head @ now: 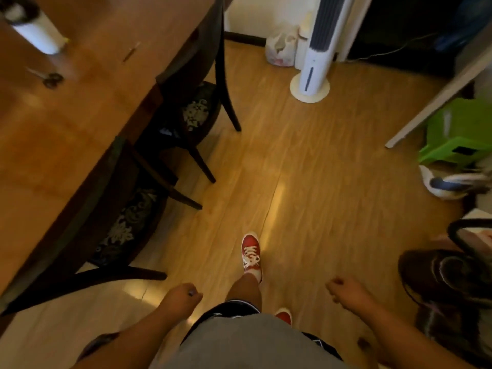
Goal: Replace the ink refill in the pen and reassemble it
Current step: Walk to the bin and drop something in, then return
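A thin pen (131, 51) lies on the wooden table (53, 134) at the upper left, far from both hands. My left hand (183, 295) hangs low at my side over the floor, fingers curled with nothing in them. At the lower right, my right hand (343, 288) is also curled into a loose fist and holds nothing. Both hands are well apart from the table. I stand on the wooden floor in red shoes (251, 253).
Scissors (50, 78) and a white roll (34, 30) lie on the table. Two dark chairs (191, 107) are tucked along its right edge. A white tower fan (314, 62) stands ahead, a green stool (458, 131) at right, and a dark bag (447, 278) at lower right.
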The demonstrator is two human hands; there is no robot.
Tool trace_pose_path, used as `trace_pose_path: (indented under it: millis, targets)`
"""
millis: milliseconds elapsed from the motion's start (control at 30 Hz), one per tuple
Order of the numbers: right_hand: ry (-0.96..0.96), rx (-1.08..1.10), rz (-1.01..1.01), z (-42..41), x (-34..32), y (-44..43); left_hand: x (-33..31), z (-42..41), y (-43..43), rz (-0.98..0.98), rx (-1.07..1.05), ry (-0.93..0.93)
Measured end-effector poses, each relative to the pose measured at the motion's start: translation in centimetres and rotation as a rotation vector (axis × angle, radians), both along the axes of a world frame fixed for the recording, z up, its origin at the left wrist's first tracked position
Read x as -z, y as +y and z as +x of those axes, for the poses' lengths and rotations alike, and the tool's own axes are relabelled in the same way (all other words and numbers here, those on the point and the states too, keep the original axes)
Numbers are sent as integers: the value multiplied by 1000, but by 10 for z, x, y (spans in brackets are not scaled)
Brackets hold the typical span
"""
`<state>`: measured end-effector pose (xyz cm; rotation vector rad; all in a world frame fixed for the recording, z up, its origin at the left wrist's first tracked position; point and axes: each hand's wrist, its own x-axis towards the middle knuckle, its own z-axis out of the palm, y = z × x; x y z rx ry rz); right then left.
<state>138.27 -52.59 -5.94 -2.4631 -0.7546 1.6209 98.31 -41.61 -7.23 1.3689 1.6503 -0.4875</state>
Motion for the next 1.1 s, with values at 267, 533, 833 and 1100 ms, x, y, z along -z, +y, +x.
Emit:
trace_pose_path:
  millis: [267,533,833,1100]
  targets:
    - [6,15,26,34,-12,144,20,12,124,-42,-130,-6]
    - [-32,75,-105,98,-15,199,-12,103,270,10,-54,-134]
    - [-41,29,-185,198,19,303,-27,228,388,52,-85,-214]
    - [-44,-316,-87,242,1,487,-28,220,425,41,-285,-112]
